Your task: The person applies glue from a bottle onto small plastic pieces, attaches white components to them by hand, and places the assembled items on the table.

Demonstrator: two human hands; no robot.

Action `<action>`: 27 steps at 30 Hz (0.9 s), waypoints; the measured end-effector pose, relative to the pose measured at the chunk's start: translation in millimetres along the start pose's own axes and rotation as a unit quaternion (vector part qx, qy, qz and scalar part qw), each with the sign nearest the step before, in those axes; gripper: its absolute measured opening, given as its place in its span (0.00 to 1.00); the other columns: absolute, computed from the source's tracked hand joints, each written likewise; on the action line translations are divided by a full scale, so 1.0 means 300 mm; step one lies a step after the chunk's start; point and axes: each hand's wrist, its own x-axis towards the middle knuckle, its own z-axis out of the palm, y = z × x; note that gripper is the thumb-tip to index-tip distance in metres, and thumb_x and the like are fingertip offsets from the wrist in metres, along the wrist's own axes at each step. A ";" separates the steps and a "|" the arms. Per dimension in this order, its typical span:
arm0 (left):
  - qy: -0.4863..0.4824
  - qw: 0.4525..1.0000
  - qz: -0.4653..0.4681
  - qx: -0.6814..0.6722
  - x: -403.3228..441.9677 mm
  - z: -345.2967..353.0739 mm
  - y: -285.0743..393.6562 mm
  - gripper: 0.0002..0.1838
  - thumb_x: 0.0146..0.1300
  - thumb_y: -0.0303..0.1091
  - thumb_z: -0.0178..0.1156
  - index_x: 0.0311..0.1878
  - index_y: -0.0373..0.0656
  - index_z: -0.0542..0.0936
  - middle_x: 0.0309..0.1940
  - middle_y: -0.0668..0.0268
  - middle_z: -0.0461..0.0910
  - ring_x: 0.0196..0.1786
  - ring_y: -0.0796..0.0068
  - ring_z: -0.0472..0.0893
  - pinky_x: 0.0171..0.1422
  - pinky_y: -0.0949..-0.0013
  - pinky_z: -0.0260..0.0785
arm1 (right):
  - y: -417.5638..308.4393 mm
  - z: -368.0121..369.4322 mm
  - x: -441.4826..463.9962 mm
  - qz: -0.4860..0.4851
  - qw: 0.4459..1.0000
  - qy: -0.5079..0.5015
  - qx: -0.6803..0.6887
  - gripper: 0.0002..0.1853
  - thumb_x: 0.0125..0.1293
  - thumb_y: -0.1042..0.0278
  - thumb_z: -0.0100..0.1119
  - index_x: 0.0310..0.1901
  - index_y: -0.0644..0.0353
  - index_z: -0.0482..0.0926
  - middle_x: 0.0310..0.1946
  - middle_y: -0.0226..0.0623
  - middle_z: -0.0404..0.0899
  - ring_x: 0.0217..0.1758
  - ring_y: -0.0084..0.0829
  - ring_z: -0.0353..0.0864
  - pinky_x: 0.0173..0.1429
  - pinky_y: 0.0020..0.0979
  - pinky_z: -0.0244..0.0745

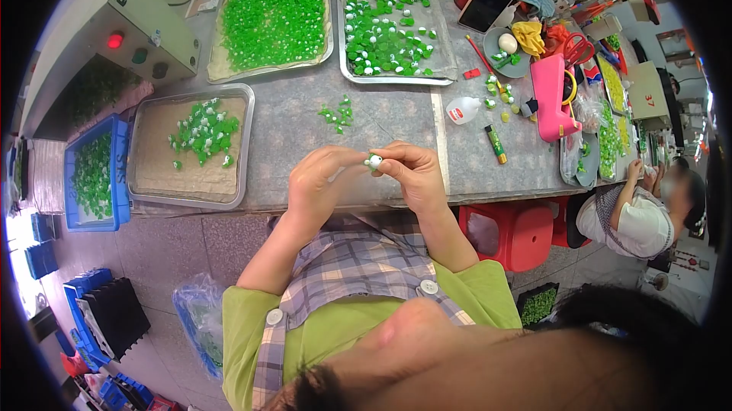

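Note:
Just above the table's front edge, a small green-and-white figurine [374,161] with dark dots is pinched between the thumb and fingers of my right hand [414,174]. The fingertips of my left hand [320,176] close in on its other side; their exact grip is partly hidden and slightly blurred. Beyond my hands, a little group of loose green pieces [338,115] lies on the grey tabletop. To the left, a metal tray [245,136] lined with brown paper carries similar green-and-white pieces.
Two larger trays, one of green pieces [274,18] and one of white-and-green pieces [385,30], stand at the back. On the right are a white bottle [463,110], glue stick [496,144], pink holder [550,98] and phone [489,1]. Another person [633,216] sits far right.

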 end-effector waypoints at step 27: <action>0.009 0.997 0.052 0.050 -0.013 0.019 -0.009 0.07 0.42 0.23 0.60 0.28 0.39 0.77 0.25 0.63 0.76 0.29 0.69 0.75 0.32 0.73 0.66 | 0.005 0.002 -0.014 -0.007 1.000 0.003 0.008 0.07 0.51 0.79 0.55 0.34 0.66 0.77 0.28 0.34 0.74 0.31 0.21 0.73 0.36 0.19 0.69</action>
